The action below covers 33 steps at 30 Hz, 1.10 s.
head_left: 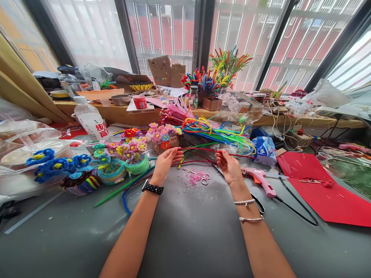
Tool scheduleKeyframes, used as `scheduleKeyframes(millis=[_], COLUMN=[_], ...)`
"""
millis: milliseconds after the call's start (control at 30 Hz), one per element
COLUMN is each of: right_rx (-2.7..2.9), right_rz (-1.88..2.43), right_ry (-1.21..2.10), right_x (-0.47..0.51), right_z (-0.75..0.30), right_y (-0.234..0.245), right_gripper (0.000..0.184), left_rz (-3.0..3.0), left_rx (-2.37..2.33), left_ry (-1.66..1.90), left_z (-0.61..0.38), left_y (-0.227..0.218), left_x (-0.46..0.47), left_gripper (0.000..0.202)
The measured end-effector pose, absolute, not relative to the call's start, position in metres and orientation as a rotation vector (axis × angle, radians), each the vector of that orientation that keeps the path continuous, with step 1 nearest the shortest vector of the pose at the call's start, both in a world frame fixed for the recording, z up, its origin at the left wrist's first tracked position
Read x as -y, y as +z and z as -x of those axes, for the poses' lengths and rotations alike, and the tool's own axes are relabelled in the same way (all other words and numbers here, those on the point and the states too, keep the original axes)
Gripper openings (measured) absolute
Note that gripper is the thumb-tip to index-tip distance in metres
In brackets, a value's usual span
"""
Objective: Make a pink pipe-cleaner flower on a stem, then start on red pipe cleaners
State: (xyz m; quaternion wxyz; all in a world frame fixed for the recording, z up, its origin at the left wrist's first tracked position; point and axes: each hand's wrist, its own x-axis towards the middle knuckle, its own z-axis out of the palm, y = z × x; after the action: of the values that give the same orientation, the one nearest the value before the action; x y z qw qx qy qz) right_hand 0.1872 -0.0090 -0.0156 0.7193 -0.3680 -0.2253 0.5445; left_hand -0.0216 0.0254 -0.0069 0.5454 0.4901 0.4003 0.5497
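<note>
Dark red pipe cleaners (199, 148) stretch between my two hands above the grey table. My left hand (165, 163) is closed, thumb and fingertips pinching them near one end of the span. My right hand (230, 168) pinches them on the other side, and a length sticks out past it to the right. Below and between the hands lie small scissors (204, 178) on a scatter of pink fuzz (193, 179). Just right of my right hand rests a pink glue gun (262, 181). Behind the hands is a heap of colourful pipe cleaners (214, 133).
Pipe-cleaner flowers in small pots (137, 166) stand at the left, with a clear bottle (90, 119) behind them. Red card (324, 189) covers the right side. A blue tissue pack (263, 150) sits near the glue gun. Cluttered shelf (139, 117) runs beneath the window.
</note>
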Motion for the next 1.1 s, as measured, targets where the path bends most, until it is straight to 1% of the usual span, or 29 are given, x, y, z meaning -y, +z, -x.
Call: scheduleKeyframes(millis=[133, 367, 567, 733, 833, 967, 1100], right_rx=[0.535, 0.489, 0.382, 0.563, 0.757, 1.128, 1.466], right_rz=[0.860, 0.784, 0.598, 0.591, 0.725, 1.026, 1.113], right_ry=[1.199, 1.131, 1.147, 1.141, 1.040, 0.758, 0.509], right_x=[0.010, 0.008, 0.004, 0.006, 0.009, 0.013, 0.014], right_z=[-0.186, -0.189, -0.194, -0.190, -0.185, -0.177, -0.174], right_y=[-0.014, -0.018, -0.021, -0.018, -0.017, -0.018, -0.020], right_gripper=[0.013, 0.022, 0.019, 0.019, 0.021, 0.022, 0.015], left_rz=[-1.066, -1.026, -1.053, -1.091, -1.122, -1.230, -1.338], left_rx=[-0.964, -1.028, -1.039, -1.035, -1.020, -1.037, -1.025], left_ry=[1.287, 1.248, 1.224, 1.231, 1.243, 1.248, 1.257], left_z=[0.022, 0.024, 0.023, 0.023, 0.023, 0.023, 0.023], left_y=[-0.005, -0.002, -0.006, -0.006, -0.006, -0.009, -0.009], left_x=[-0.024, -0.021, -0.023, -0.023, -0.023, -0.024, -0.024], left_gripper=[0.029, 0.027, 0.030, 0.031, 0.032, 0.030, 0.030])
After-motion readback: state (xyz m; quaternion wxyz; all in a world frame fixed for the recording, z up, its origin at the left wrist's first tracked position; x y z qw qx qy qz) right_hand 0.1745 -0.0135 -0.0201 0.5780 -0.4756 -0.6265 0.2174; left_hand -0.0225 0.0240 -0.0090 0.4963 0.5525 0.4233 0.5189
